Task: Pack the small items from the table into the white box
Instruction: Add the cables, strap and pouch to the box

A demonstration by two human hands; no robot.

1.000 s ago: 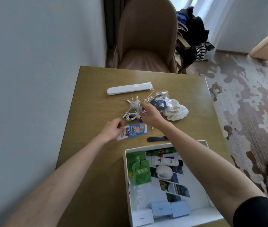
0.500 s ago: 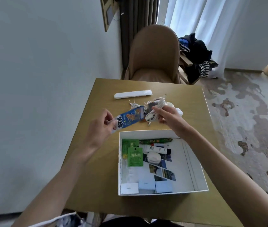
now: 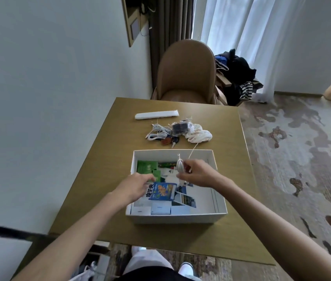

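Note:
The white box [image 3: 220, 201] stands open on the wooden table [image 3: 108, 171], holding green sachets, a tube, photos and small white boxes. Inside it, my left hand [image 3: 134, 187] grips a blue packet [image 3: 160, 191] low over the contents. My right hand [image 3: 198, 173] holds a coiled white cable [image 3: 179, 166] above the box's far half; one thin strand trails back over the far wall. Behind the box lie another white cable bundle [image 3: 157, 132], keys [image 3: 169, 141], a clear bag with dark items [image 3: 180, 127], a white cloth pouch [image 3: 199, 135] and a long white case [image 3: 156, 115].
A brown padded chair [image 3: 186, 72] stands at the table's far edge. The wall runs close along the left side. Clothes are piled on a stand [image 3: 235, 76] at the back right, and patterned carpet lies to the right.
Both hands came back from the pile behind the box to over the box. The left brought the blue packet down inside it; the right carried the coiled cable above it.

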